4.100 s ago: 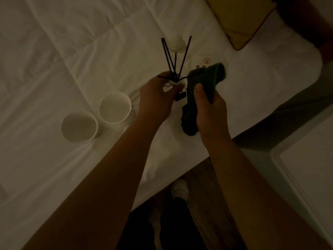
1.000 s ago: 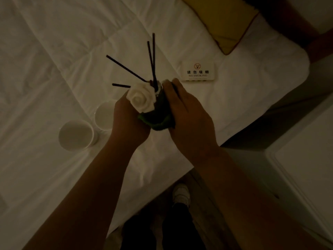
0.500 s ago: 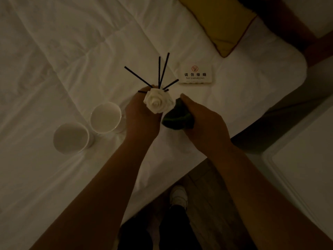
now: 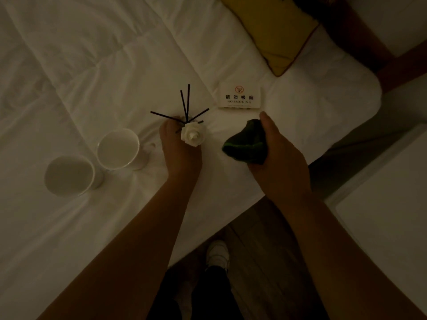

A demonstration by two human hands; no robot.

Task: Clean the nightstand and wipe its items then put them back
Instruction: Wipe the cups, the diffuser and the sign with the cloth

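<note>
My left hand (image 4: 179, 153) grips a reed diffuser (image 4: 192, 135) with a white rose and several black sticks, held low over the white bed (image 4: 92, 65). Its bottle is hidden under my fingers. My right hand (image 4: 277, 162) holds a bunched dark green cloth (image 4: 245, 144) a short way to the right of the diffuser, apart from it. Two white mugs (image 4: 117, 148) (image 4: 69, 175) stand on the bed to the left. A white "no smoking" sign (image 4: 240, 98) lies on the bed beyond my hands.
A yellow cushion (image 4: 272, 31) lies at the bed's far corner. The white nightstand top (image 4: 388, 215) is at the right edge. Wooden floor and my white shoe (image 4: 217, 252) show below the bed's edge.
The cloth has come off the diffuser and my right hand has moved right, away from it. My left hand has lowered the diffuser toward the bed beside the mugs.
</note>
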